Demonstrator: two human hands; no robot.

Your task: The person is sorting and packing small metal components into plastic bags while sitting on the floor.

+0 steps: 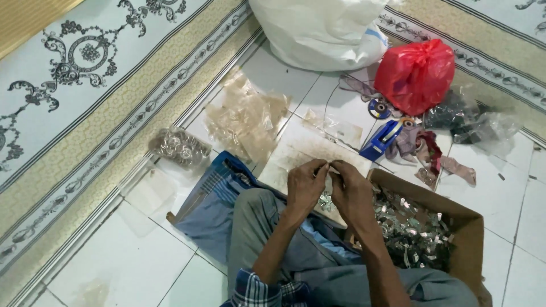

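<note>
I see my left hand [304,185] and right hand [350,185] pinching 1 small metal piece [329,166] above the cardboard box [472,227]; it looks light, stiff, slippery, best held at its edges.

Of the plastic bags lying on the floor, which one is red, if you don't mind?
The knotted red bag beside the big white sack; the others are clear or white.

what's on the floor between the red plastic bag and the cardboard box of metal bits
In the head view, between the red plastic bag and the cardboard box lie a blue tape dispenser and crumpled pinkish cloth scraps on the white tiles.
</note>
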